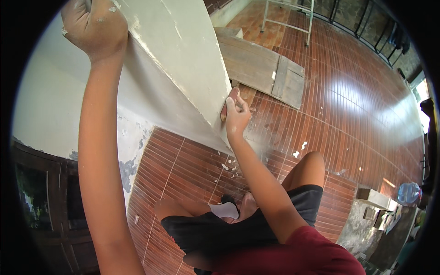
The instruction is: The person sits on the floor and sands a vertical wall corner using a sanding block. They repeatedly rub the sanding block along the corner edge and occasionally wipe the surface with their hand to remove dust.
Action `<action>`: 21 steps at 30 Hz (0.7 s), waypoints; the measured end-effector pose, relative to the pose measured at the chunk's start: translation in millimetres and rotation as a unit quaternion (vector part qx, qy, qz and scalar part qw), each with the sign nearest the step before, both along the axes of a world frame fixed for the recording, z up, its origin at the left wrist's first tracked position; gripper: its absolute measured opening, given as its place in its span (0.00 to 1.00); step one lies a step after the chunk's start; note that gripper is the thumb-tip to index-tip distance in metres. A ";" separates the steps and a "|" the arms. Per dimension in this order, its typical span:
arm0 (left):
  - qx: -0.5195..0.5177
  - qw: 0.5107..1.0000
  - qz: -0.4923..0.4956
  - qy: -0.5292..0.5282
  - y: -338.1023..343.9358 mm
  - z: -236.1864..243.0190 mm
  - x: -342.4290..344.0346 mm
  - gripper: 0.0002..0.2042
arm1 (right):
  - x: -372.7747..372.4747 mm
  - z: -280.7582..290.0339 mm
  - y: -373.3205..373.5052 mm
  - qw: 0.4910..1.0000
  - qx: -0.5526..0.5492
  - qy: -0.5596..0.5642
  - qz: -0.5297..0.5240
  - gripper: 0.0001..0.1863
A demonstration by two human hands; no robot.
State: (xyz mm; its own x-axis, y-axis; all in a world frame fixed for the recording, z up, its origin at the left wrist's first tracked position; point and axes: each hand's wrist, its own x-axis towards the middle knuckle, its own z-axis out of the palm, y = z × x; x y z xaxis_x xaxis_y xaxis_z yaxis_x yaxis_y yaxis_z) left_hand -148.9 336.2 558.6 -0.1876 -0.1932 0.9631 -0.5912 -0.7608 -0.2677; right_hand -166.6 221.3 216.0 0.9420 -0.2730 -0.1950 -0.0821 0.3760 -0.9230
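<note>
My right hand (239, 120) grips a reddish-brown sanding block (229, 104) between thumb and fingers. The block lies against the right edge of a white plastered wall section (192, 59), low down. My left hand (95, 27), flecked with white plaster, is raised at the upper left beside the same wall section. Its fingers are curled closed, and the picture's rim cuts part of them off, so whatever they hold is hidden. A rough ridge of plaster runs down the wall's left corner.
Red-brown striped floor tiles (339, 123) carry scattered white plaster bits (300, 150). Behind the wall lies a wooden board (256, 68). A metal ladder (288, 25) stands at the back. A large clear water bottle (409, 193) is at right; a dark window frame (55, 197) at left.
</note>
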 end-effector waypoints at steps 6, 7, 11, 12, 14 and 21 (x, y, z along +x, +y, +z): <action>-0.021 0.997 0.031 0.072 6.3 6.5 -7.3 0.09 | -12.0 4.7 -3.2 0.994 -0.074 0.008 0.084 0.26; -0.016 0.997 0.022 0.072 6.1 5.8 -6.5 0.09 | -11.2 2.5 -3.7 0.993 -0.095 -0.040 0.053 0.26; 0.017 0.998 0.041 -0.048 1.7 4.3 4.7 0.09 | -3.5 -4.8 -2.2 0.994 -0.093 -0.059 0.007 0.27; 0.021 0.996 0.043 -0.070 0.8 4.0 6.5 0.09 | 1.1 -5.3 -2.3 0.996 -0.079 -0.043 0.004 0.27; 0.011 0.998 0.022 -0.057 -1.5 1.0 8.3 0.09 | 2.4 -5.5 -3.5 0.997 -0.042 -0.057 0.000 0.26; -0.040 0.997 0.034 0.057 2.4 3.2 -6.7 0.09 | -11.9 -0.5 -12.3 0.988 -0.115 -0.098 0.037 0.25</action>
State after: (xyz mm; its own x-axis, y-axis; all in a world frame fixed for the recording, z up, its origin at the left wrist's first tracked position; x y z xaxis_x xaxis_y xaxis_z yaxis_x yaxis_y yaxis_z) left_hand -155.6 338.6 561.8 -0.0649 -0.1228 0.9903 -0.5614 -0.8160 -0.1379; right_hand -178.5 209.0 215.4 0.9746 -0.2175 0.0531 0.0879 0.1534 -0.9842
